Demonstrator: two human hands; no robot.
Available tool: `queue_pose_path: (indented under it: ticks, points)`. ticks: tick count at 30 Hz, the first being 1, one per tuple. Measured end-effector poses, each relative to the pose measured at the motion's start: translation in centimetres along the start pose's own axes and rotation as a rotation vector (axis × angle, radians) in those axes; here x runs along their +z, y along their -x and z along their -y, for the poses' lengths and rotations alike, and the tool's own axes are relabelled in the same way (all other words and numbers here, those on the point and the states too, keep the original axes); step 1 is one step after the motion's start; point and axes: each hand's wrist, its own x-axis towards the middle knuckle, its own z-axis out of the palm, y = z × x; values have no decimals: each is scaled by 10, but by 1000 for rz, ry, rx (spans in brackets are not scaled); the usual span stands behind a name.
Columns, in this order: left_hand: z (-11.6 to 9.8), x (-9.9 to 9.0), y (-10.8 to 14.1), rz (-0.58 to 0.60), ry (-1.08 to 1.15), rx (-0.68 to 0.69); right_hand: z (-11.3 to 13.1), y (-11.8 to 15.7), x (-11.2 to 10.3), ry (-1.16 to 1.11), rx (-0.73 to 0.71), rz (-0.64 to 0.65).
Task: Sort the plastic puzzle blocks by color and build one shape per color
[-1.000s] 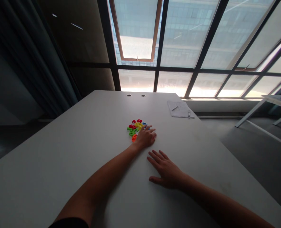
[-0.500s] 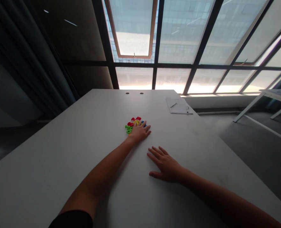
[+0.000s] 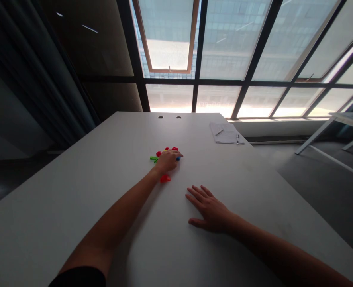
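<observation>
Resting the left hand (image 3: 168,161) palm-down over a bunch of coloured plastic pieces (image 3: 166,150) on the white table (image 3: 59,215), any grip hidden, one red piece (image 3: 165,178) already apart just below, right hand (image 3: 208,211) flat, spread and empty

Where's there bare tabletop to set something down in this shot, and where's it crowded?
Bare white tabletop spreads left of the left hand, and more lies between the coloured plastic pieces and the papers, and right of the right hand. It's crowded around the left hand, among the pieces.
</observation>
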Motion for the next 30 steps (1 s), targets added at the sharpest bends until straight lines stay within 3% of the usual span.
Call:
queue_pose_path:
  ticks: [6, 12, 19, 24, 27, 30]
  points:
    - [10, -2, -29, -8, -70, -130, 0, 0, 0, -15, -5, -3]
    - [17, 8, -42, 297, -91, -256, 1, -1, -2, -20, 3, -4]
    - [27, -5, -27, 239, -75, -58, -2, -1, 2, -10, -8, -13]
    - [34, -24, -23, 346, -23, -11, -3, 0, 4, -12, -17, -31]
    - [26, -28, -15, 403, 5, 33, -3, 0, 5, -11, -13, -34]
    - [7, -18, 6, 353, -6, 127, -2, 0, 4, -5, -7, -39]
